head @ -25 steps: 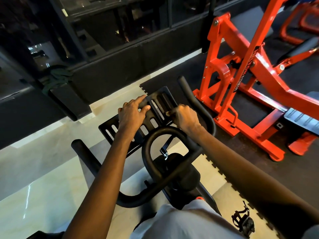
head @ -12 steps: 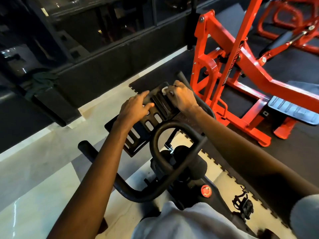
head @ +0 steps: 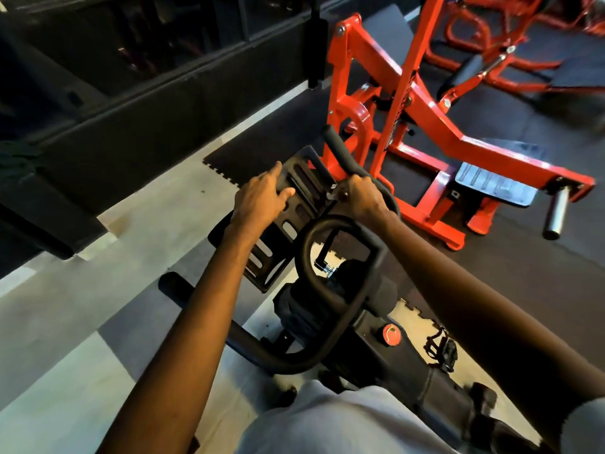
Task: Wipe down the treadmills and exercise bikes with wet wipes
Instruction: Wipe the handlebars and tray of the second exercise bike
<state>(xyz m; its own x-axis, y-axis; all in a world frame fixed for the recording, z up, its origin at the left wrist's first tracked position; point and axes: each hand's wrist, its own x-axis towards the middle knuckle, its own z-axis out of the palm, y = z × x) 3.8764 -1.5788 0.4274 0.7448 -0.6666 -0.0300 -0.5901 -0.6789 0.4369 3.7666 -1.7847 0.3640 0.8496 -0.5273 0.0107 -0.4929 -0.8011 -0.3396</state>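
Note:
A black exercise bike stands under me, its looped handlebar (head: 330, 303) in the middle of the head view. In front of the bar sits a slotted black tray (head: 304, 188). My left hand (head: 262, 198) rests on the tray's left part with its fingers fairly straight. My right hand (head: 361, 196) is at the tray's right edge, fingers curled round a small white wet wipe (head: 332, 193) that only just shows. The bike's right handle (head: 337, 149) sticks up behind that hand.
An orange weight machine (head: 409, 103) with a metal footplate (head: 494, 181) stands close on the right, on dark rubber matting. A dark glass partition (head: 147, 93) runs along the back left. A bike pedal (head: 440, 350) and a red knob (head: 391, 334) are below right.
My right hand with the wipe has slid back from the tray's far end to its right edge near the handle. My left hand has stayed on the tray. The view has swung slightly.

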